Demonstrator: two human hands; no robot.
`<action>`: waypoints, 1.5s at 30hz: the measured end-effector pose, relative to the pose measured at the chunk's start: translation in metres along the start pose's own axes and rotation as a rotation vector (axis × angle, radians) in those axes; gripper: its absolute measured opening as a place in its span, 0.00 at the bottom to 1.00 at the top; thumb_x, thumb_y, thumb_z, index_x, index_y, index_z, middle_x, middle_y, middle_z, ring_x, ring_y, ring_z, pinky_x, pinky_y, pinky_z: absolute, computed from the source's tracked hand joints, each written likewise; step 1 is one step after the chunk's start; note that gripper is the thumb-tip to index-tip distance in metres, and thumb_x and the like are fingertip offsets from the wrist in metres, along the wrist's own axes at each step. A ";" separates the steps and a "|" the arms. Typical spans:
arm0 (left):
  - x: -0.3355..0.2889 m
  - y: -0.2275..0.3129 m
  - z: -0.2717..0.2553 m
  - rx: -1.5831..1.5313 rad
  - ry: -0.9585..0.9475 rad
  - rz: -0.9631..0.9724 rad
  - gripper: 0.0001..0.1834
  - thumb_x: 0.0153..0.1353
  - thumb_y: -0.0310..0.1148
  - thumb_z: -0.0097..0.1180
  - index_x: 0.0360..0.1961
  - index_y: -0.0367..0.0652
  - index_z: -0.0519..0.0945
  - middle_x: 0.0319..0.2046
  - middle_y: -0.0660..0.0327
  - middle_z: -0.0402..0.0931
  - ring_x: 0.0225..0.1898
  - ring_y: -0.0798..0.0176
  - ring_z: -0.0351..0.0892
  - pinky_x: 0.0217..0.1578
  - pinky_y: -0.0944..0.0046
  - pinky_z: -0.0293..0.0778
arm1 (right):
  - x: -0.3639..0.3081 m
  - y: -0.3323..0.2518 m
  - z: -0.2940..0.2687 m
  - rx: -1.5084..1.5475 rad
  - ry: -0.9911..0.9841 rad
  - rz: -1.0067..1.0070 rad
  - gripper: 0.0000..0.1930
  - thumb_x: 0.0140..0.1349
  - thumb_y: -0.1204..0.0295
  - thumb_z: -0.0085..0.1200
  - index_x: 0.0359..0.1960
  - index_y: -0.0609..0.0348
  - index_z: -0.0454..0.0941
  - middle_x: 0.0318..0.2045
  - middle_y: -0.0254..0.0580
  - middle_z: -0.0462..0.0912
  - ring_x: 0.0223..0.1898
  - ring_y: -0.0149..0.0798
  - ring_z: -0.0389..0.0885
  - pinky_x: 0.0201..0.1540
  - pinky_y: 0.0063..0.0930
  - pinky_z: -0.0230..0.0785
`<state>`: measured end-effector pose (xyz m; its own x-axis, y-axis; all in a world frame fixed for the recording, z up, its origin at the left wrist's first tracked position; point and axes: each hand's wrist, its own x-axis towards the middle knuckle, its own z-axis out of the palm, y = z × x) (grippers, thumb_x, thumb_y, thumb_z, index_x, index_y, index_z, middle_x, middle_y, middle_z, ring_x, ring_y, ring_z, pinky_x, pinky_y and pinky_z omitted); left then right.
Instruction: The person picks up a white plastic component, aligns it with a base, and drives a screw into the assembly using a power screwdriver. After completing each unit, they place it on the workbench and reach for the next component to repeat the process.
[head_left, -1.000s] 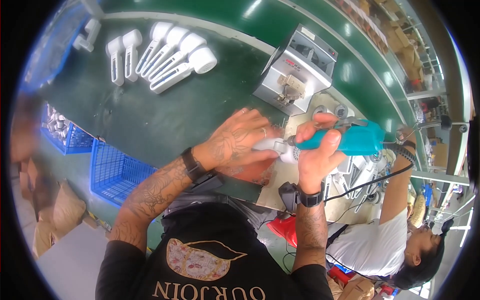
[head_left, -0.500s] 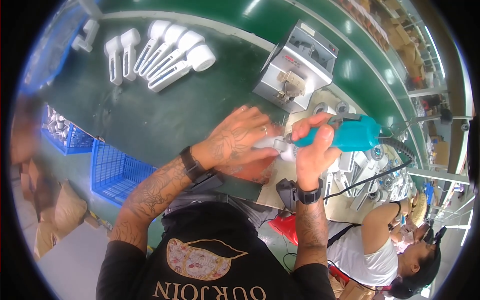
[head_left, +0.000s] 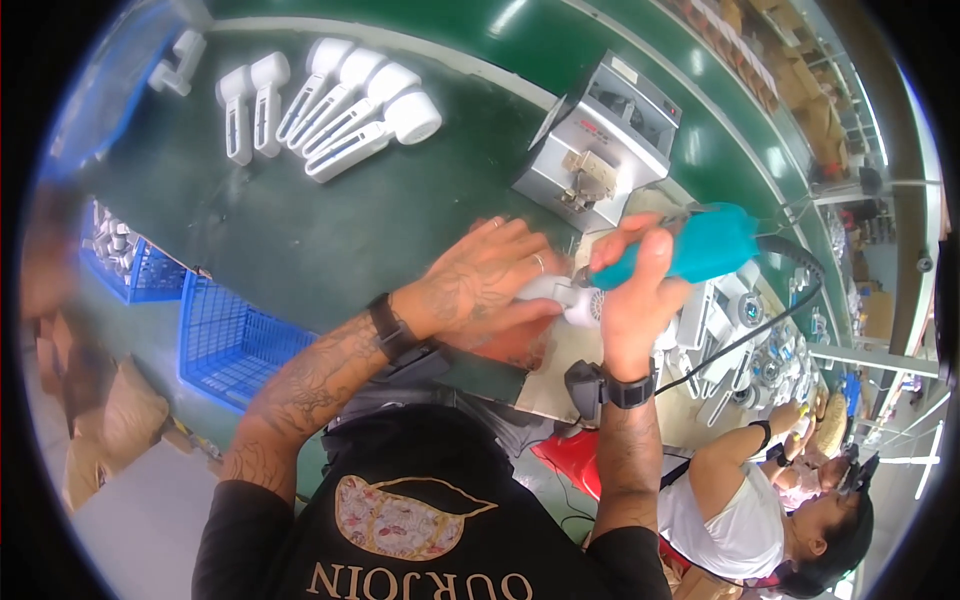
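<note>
My left hand (head_left: 485, 280) is closed around a white handled part with a round grille head (head_left: 580, 305), holding it low over the bench. In my right hand (head_left: 640, 290) a teal electric screwdriver (head_left: 715, 243) is gripped, its body lying nearly level. The driver's tip points left and meets the white part near its neck; my fingers partly hide the contact. Beyond my left hand, several similar white handled units with round heads (head_left: 362, 140) lie fanned out on the green bench mat (head_left: 220, 205).
A grey metal machine (head_left: 605, 140) stands ahead on the right. More white parts (head_left: 745, 330) crowd the bench at right, crossed by the screwdriver's cable (head_left: 745, 352). Blue crates (head_left: 235, 350) stand at left below the bench edge. A co-worker in a white top (head_left: 735, 505) sits at lower right.
The screwdriver and my right hand have shifted very slightly, still at the white part. The view has moved a little. At right, the co-worker's arm and head have shifted.
</note>
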<state>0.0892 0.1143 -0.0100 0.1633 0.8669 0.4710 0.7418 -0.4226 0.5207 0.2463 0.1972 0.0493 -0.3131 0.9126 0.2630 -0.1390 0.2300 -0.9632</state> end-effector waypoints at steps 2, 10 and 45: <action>0.005 0.004 -0.007 -0.077 -0.140 -0.061 0.19 0.63 0.49 0.60 0.48 0.49 0.82 0.44 0.59 0.75 0.46 0.52 0.71 0.49 0.50 0.68 | 0.014 -0.010 0.004 -0.016 0.053 -0.109 0.23 0.73 0.52 0.50 0.42 0.66 0.71 0.22 0.39 0.72 0.23 0.36 0.73 0.29 0.30 0.68; -0.001 -0.001 -0.003 -0.078 -0.053 -0.036 0.16 0.62 0.40 0.55 0.49 0.49 0.81 0.41 0.59 0.73 0.45 0.53 0.70 0.49 0.52 0.67 | 0.074 0.004 0.031 -0.116 0.027 -0.306 0.19 0.75 0.57 0.48 0.41 0.65 0.74 0.23 0.40 0.76 0.24 0.35 0.77 0.28 0.27 0.68; 0.001 0.000 0.002 -0.029 -0.100 -0.038 0.15 0.62 0.38 0.57 0.50 0.50 0.80 0.45 0.61 0.77 0.45 0.53 0.72 0.49 0.52 0.67 | -0.035 -0.004 -0.012 0.102 -0.062 -0.080 0.26 0.69 0.49 0.54 0.42 0.65 0.69 0.21 0.42 0.72 0.22 0.38 0.73 0.27 0.33 0.68</action>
<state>0.0905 0.1160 -0.0108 0.2003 0.9038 0.3781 0.7297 -0.3952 0.5580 0.2693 0.1686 0.0430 -0.3538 0.8696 0.3443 -0.2598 0.2623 -0.9294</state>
